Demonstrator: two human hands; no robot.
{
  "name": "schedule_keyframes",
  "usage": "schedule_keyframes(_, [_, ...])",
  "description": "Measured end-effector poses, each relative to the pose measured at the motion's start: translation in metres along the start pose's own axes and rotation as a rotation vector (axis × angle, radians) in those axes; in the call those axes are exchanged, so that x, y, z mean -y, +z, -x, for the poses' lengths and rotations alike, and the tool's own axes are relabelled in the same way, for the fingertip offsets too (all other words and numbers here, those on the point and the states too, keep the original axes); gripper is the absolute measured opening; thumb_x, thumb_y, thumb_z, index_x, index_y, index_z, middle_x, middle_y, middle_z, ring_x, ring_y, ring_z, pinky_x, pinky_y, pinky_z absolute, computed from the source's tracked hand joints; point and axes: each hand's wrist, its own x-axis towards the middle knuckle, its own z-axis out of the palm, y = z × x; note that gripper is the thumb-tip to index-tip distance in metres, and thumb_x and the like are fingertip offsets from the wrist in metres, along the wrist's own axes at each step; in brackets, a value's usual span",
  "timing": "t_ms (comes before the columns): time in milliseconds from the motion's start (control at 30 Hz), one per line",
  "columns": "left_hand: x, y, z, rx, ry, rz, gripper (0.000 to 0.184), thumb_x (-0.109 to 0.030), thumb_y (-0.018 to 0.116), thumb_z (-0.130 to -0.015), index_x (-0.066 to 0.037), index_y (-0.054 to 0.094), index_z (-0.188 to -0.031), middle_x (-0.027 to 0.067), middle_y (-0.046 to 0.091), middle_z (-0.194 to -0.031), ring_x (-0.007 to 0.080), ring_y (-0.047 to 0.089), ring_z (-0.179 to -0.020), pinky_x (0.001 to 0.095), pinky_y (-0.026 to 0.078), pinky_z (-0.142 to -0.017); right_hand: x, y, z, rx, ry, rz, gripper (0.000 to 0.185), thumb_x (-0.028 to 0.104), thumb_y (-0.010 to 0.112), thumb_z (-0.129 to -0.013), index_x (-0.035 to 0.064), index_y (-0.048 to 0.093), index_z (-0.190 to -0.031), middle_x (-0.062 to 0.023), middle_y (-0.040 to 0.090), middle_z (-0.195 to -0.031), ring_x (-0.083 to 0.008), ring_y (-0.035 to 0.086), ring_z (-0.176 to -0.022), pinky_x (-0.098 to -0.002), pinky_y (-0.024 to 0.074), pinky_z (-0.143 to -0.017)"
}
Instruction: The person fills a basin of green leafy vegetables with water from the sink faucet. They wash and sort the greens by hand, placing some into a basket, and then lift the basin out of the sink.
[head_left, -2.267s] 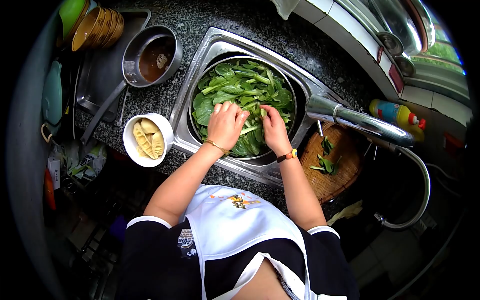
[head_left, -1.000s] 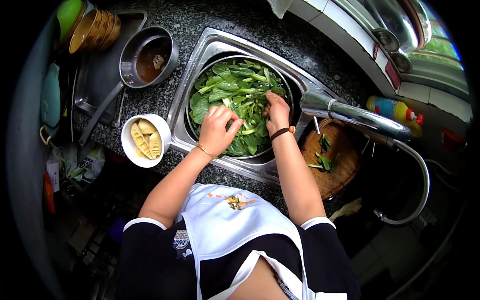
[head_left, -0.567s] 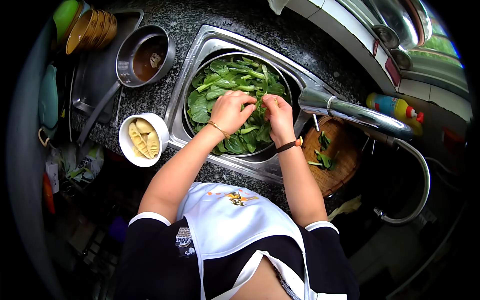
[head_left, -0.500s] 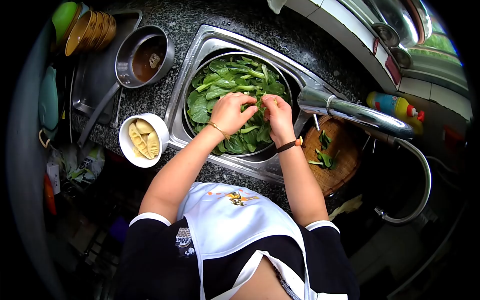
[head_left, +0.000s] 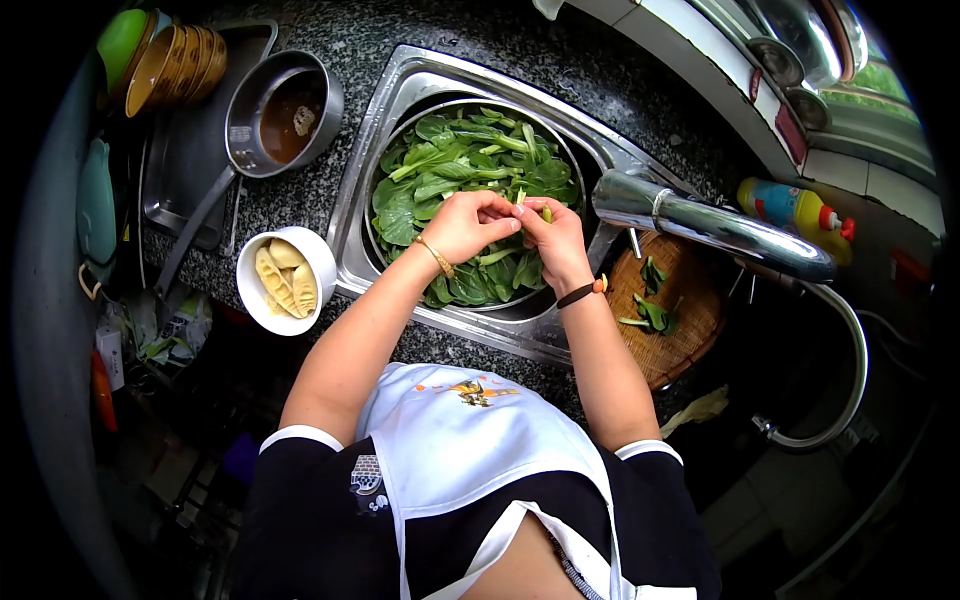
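Note:
Leafy greens (head_left: 430, 165) fill a round metal basin (head_left: 573, 160) set in the steel sink (head_left: 350, 225). Over the greens, my left hand (head_left: 468, 228) pinches a piece of green stem (head_left: 521, 196), its fingertips meeting those of the other hand. My right hand (head_left: 555, 240) is closed on a short green stalk (head_left: 547, 214), which pokes out between thumb and fingers. The lower ends of both pieces are hidden by the fingers.
The faucet (head_left: 700, 220) reaches over the sink's right side, above a woven tray (head_left: 690, 345) with a few leaves. At left stand a white bowl of dumplings (head_left: 327, 265), a saucepan (head_left: 335, 120) of brown liquid and stacked bowls (head_left: 175, 70). A yellow bottle (head_left: 805, 212) is at right.
Both hands have come together over the middle of the basin, where they were apart a second ago. Small green stem pieces now show at the fingertips.

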Motion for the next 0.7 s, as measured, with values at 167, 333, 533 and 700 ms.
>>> schedule_keyframes(167, [0.008, -0.002, -0.004, 0.056, -0.054, 0.200, 0.018, -0.009, 0.068, -0.080, 0.001, 0.067, -0.094, 0.0054, 0.068, -0.083, 0.0105, 0.061, -0.071, 0.0254, 0.050, -0.066, 0.002, -0.013, -0.001, 0.089, 0.098, -0.028, 0.017, 0.012, 0.069, -0.082, 0.0024, 0.061, -0.095, 0.0011, 0.060, -0.076, -0.0052, 0.050, -0.062, -0.0195, 0.0390, -0.054])
schedule_keyframes(333, [-0.002, -0.005, -0.005, 0.111, -0.241, 0.228, 0.017, -0.010, 0.066, -0.081, 0.000, 0.068, -0.096, 0.0027, 0.066, -0.078, 0.0080, 0.057, -0.065, 0.0238, 0.047, -0.061, 0.000, -0.021, -0.004, 0.129, 0.085, 0.030, 0.016, 0.010, 0.066, -0.082, 0.0023, 0.062, -0.096, 0.0003, 0.059, -0.077, -0.0057, 0.050, -0.062, -0.0201, 0.0392, -0.055])
schedule_keyframes(533, [-0.002, 0.005, -0.008, 0.006, -0.242, 0.140, 0.018, -0.015, 0.068, -0.080, 0.000, 0.069, -0.089, 0.0027, 0.065, -0.073, 0.0095, 0.057, -0.063, 0.0248, 0.046, -0.059, -0.007, -0.015, -0.006, 0.079, 0.063, 0.011, 0.009, 0.011, 0.062, -0.085, 0.0038, 0.059, -0.088, 0.0041, 0.052, -0.070, -0.0052, 0.044, -0.057, -0.0210, 0.0374, -0.053])
schedule_keyframes(700, [0.014, 0.018, -0.015, -0.015, -0.155, -0.016, 0.015, -0.014, 0.069, -0.079, 0.001, 0.066, -0.079, 0.0022, 0.063, -0.070, 0.0077, 0.054, -0.063, 0.0237, 0.044, -0.059, -0.023, -0.003, -0.012, 0.000, 0.064, -0.064, 0.013, 0.017, 0.058, -0.089, 0.0054, 0.056, -0.083, 0.0041, 0.048, -0.067, -0.0054, 0.041, -0.053, -0.0215, 0.0360, -0.051])
